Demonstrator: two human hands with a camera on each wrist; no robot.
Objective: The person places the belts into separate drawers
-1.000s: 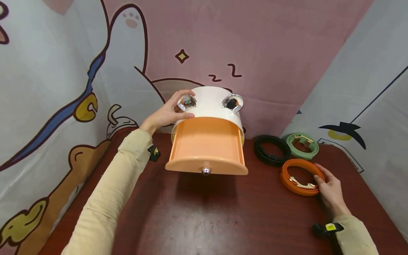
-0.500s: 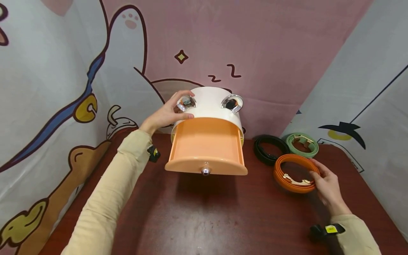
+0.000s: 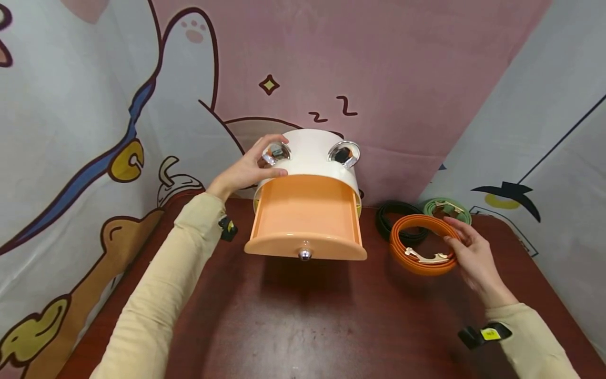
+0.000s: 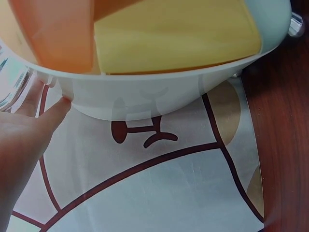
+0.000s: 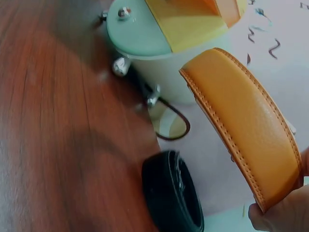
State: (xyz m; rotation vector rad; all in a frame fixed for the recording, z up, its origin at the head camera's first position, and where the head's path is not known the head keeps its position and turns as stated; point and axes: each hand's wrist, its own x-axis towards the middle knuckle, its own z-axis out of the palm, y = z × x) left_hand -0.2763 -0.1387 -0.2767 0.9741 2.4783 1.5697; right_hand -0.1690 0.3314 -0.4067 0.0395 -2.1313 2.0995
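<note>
To the right of the pulled-out peach plastic drawer [image 3: 305, 208], above the dark red-brown worktop [image 3: 303, 316], a coiled orange leather belt [image 3: 421, 268] is pinched at its right side by the right hand [image 3: 477, 258]; the drawer's rounded white casing [image 3: 312, 150] is gripped by the left hand [image 3: 246, 167].

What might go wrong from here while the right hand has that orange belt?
The coiled orange belt could slip or loosen, since the right hand grips only one side of it. A knock to the jutting drawer might tip the white case, though the left hand holds it.
</note>
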